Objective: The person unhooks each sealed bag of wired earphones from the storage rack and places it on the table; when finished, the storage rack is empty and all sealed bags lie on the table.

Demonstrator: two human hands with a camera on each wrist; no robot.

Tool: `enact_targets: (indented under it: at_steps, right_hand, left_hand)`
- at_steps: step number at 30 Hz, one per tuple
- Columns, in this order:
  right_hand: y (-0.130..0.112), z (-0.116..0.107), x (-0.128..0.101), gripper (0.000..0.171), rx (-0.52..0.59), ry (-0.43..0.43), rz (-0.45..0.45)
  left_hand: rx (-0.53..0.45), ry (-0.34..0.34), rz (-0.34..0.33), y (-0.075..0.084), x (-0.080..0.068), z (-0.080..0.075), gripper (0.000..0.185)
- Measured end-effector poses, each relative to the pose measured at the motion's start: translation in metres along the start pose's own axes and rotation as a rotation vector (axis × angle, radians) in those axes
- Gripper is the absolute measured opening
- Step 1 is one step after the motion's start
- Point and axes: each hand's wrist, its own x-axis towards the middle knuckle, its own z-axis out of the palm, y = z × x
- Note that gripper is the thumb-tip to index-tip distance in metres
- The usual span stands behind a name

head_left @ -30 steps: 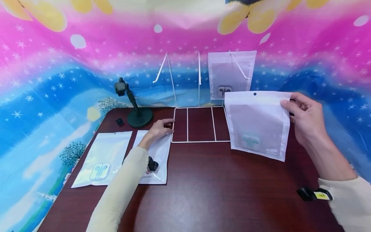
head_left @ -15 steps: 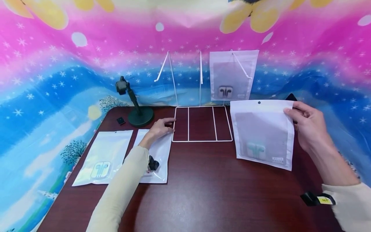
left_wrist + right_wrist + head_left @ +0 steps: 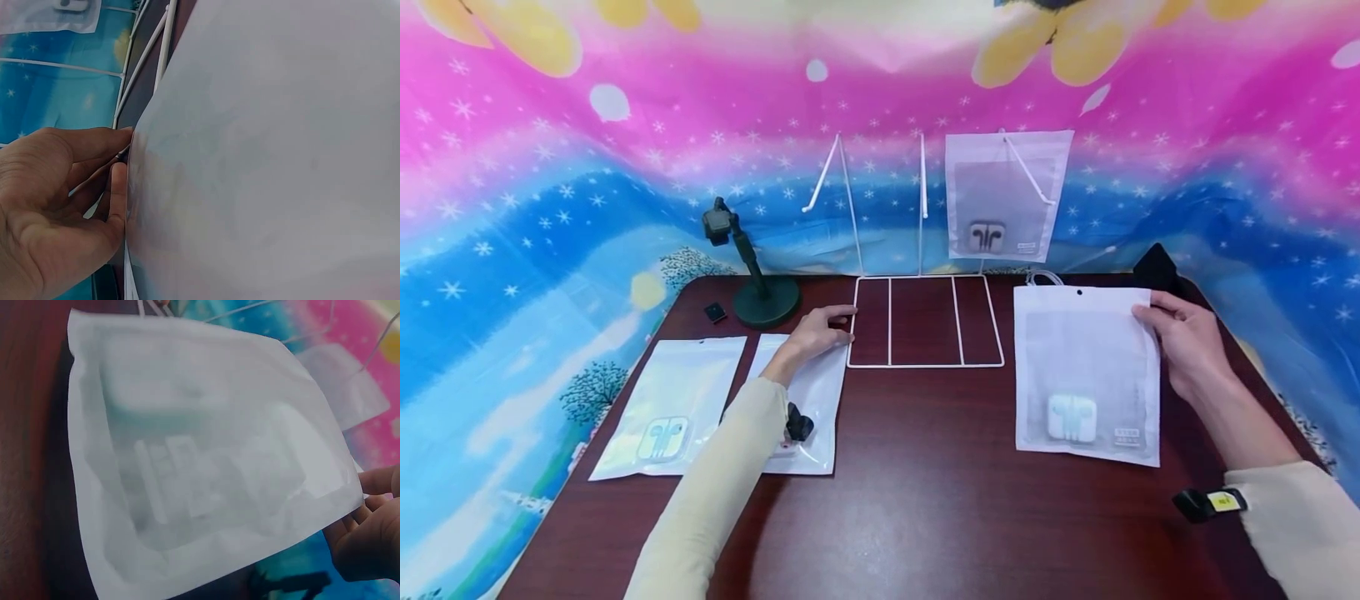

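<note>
My right hand (image 3: pixel 1193 342) pinches the upper right edge of a white zip bag (image 3: pixel 1086 358), seen large in the right wrist view. A white earphone case (image 3: pixel 1072 418) shows through its lower front, and a small hang hole sits at the top. My left hand (image 3: pixel 814 337) grips the left rail of a white wire display rack (image 3: pixel 925 365) between thumb and fingers. Beneath that hand and sleeve lies another white bag (image 3: pixel 823 417), partly covered. A similar earphone bag (image 3: pixel 1007 187) hangs on the rack's right hook; the left and middle hooks are bare.
One more earphone bag (image 3: pixel 685 392) lies flat at the left. Behind it stand a dark green stand (image 3: pixel 765 300) and a small black square piece (image 3: pixel 715 312). A coiled white cable (image 3: pixel 1045 277) and a black object (image 3: pixel 1156 268) are at the back right.
My right hand has lowered the bag toward the tabletop, slightly to the right, away from the rack; the bag now faces the head view more squarely. The left hand stays at the rack.
</note>
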Motion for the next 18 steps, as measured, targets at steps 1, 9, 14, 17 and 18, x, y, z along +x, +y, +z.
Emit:
enact_targets:
  at_steps: [1, 9, 14, 17, 18]
  right_hand:
    - [0.004, 0.0, 0.003, 0.054, -0.026, 0.003, 0.011]
    - [0.038, -0.006, 0.02, 0.051, -0.111, -0.049, 0.069]
    - [0.054, -0.006, 0.027, 0.059, -0.263, -0.129, 0.065]
    - [0.059, -0.005, 0.03, 0.065, -0.317, -0.155, 0.074]
    - [0.06, -0.005, 0.031, 0.067, -0.327, -0.157, 0.082]
  left_hand:
    - [0.001, 0.002, -0.001, 0.0, 0.0, 0.0, 0.058]
    - [0.004, 0.001, 0.0, -0.003, 0.003, 0.001, 0.058]
    - [-0.005, 0.009, -0.005, -0.003, 0.002, 0.001, 0.058]
    - [-0.005, 0.012, -0.005, -0.003, 0.001, 0.001, 0.058]
    - [-0.005, 0.011, -0.005, -0.003, 0.001, 0.001, 0.058]
